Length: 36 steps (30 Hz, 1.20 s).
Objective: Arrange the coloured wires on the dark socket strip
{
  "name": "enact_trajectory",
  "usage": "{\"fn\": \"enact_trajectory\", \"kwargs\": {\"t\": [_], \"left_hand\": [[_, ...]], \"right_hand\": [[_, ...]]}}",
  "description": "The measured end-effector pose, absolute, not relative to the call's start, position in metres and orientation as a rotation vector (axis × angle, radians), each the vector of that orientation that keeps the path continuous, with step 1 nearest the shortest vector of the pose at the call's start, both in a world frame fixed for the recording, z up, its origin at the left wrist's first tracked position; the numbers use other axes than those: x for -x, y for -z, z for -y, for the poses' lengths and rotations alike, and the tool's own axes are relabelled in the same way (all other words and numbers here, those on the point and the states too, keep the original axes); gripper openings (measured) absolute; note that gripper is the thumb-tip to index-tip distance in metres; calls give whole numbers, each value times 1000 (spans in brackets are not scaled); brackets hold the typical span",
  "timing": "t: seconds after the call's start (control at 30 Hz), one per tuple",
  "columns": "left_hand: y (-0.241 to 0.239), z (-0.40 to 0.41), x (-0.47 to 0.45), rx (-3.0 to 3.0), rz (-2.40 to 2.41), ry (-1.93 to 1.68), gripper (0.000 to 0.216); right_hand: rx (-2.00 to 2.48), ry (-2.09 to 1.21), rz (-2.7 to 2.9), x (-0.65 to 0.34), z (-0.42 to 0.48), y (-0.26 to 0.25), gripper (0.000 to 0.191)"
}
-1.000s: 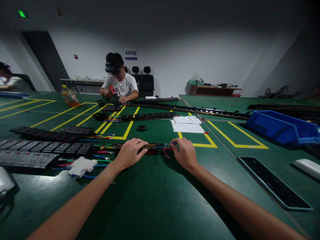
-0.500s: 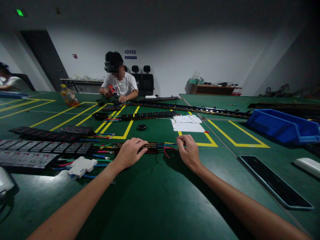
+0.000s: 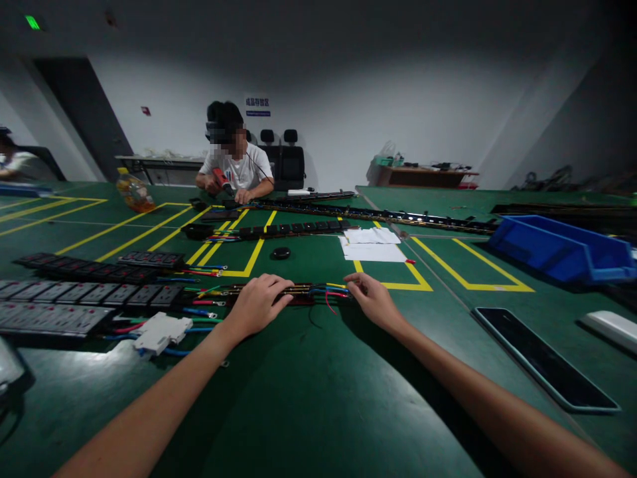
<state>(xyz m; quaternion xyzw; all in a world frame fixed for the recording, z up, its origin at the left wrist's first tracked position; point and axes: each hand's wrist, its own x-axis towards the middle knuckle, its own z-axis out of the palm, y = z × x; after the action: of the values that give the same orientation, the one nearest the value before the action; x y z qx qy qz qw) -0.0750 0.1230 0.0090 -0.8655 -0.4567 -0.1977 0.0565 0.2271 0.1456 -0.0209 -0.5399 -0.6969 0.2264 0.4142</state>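
A dark strip with brass bars lies on the green table in front of me, colored wires coming out of its right end. Across its middle rests my left hand, the fingers curled over the far side and the thumb on the near side. My right hand is closed at the tips of the wires, thumb and forefinger together on their ends. One red wire hangs down from the bunch. A thin black wire curls on the table below the strip.
To the left lie several socket strips and a white plastic part. A phone and a blue bin are at right. White papers and a black oval object lie beyond my hands. Across the table, a person holds a red drill.
My right hand has moved slightly left and turned, its fingertips now on the wire ends. My left hand stays on the strip. The whole view has shifted a little.
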Motion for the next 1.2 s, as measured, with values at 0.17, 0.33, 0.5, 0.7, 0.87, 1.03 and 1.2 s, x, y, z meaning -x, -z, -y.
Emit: {"fn": "enact_trajectory", "kwargs": {"t": [0.17, 0.33, 0.5, 0.7, 0.87, 1.03, 1.2], "left_hand": [[-9, -123, 76, 2644, 1389, 622, 29], [-9, -124, 76, 2648, 1409, 604, 30], [-10, -124, 75, 2663, 1406, 615, 31], [-11, -123, 74, 2662, 1404, 625, 29], [-12, -124, 74, 2660, 1417, 599, 31], [-11, -123, 74, 2651, 1407, 610, 29], [-10, -125, 75, 2659, 1411, 628, 29]], "right_hand": [[1487, -505, 1655, -231, -143, 17, 42], [1551, -460, 1703, -231, -141, 15, 42], [1392, -526, 1638, -229, -140, 13, 41], [1326, -613, 1609, -229, -143, 12, 40], [1305, -466, 1659, -227, -142, 16, 42], [1314, -296, 1685, -227, -140, 19, 42], [1258, -439, 1638, -223, -142, 11, 45]]}}
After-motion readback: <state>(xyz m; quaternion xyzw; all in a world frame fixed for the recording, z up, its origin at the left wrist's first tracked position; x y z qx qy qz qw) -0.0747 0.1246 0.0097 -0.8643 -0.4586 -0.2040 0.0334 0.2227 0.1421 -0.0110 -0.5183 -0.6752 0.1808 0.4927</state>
